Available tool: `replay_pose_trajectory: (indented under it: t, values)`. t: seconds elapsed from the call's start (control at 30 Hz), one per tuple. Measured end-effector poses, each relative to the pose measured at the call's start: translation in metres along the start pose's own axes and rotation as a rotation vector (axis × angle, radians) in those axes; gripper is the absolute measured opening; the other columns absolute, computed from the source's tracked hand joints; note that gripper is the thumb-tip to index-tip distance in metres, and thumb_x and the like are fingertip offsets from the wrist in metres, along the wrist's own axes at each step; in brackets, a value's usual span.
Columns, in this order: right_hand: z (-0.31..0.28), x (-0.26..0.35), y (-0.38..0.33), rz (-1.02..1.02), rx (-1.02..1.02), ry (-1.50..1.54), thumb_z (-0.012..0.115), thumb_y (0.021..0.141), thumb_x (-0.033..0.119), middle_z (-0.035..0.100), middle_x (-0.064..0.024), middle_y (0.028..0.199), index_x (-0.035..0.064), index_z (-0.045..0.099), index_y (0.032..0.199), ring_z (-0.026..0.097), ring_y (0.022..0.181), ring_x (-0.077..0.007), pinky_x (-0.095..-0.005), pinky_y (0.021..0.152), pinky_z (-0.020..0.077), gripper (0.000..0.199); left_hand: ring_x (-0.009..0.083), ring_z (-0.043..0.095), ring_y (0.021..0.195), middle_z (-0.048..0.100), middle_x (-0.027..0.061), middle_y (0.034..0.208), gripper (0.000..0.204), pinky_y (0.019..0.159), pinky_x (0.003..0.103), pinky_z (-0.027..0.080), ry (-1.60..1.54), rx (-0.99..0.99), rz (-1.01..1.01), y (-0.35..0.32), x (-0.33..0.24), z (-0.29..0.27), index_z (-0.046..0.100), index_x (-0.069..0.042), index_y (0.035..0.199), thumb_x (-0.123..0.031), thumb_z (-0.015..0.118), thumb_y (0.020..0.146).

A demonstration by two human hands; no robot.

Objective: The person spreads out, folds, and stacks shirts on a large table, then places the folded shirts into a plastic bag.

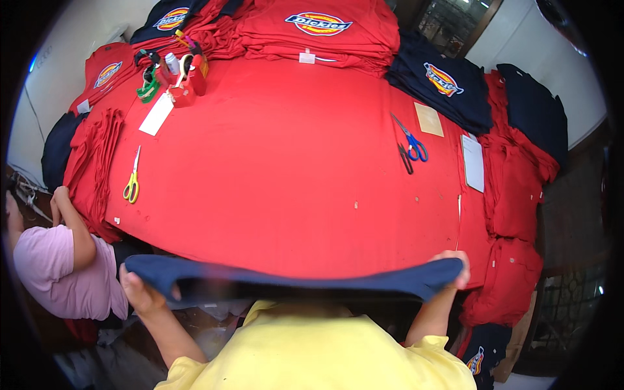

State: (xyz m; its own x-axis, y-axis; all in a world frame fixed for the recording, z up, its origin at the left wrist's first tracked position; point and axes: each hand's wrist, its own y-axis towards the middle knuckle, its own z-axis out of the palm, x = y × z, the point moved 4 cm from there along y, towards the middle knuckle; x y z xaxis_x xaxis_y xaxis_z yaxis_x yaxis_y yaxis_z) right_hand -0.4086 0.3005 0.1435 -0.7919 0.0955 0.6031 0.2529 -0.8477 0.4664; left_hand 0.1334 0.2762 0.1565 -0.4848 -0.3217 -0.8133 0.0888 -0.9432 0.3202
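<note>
Navy cloth (296, 283), spread wide, between both hands (142, 292)

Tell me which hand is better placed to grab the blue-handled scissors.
Probably the right hand: the blue-handled scissors lie on its side of the red work surface, far from the left hand. Both hands hold the navy cloth, though, so neither is free.

The cloth (312, 284), plain navy where it shows, is drawn out wide in a long strip along the near edge of the surface (273, 162), ends gripped in the left hand (143, 289) and right hand (458, 268), middle sagging slightly, partly blurred.
</note>
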Motion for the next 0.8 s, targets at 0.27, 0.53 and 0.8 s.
replay_pose_trajectory:
  t: [0.27,0.53,0.8]
  values:
    - [-0.065,-0.039,0.153,-0.056,-0.208,-0.434,0.055,0.097,0.028,0.060,-0.0102,0.123,-0.0016,0.054,0.127,0.057,0.113,-0.0229,-0.0335,0.100,0.0447,0.042,0.0280,0.064,0.093,0.060,0.0185,0.117,0.042,0.083,0.040,0.053,0.135,0.107,-0.185,0.167,0.051,0.032,0.051,0.002,0.124,-0.032,0.047,0.100]
    - [-0.194,-0.130,0.160,0.319,-0.553,-0.026,0.046,0.101,0.031,0.061,-0.0171,0.125,-0.0018,0.050,0.129,0.060,0.115,-0.0274,-0.0402,0.102,0.0459,0.043,0.0251,0.062,0.110,0.064,0.0153,0.118,0.038,0.096,0.040,0.051,-0.091,0.094,-0.759,0.234,0.245,-0.008,0.051,0.001,0.127,-0.025,0.047,0.100]
    - [-0.201,-0.132,0.216,0.509,-0.676,-0.150,0.044,0.100,0.027,0.058,-0.0288,0.123,-0.0138,0.048,0.127,0.059,0.114,-0.0364,-0.0435,0.100,0.0476,0.049,0.0255,0.067,0.101,0.067,0.0172,0.110,0.036,0.093,0.039,0.053,-0.272,0.102,-0.968,0.273,0.263,0.005,0.059,0.005,0.114,-0.025,0.050,0.097]
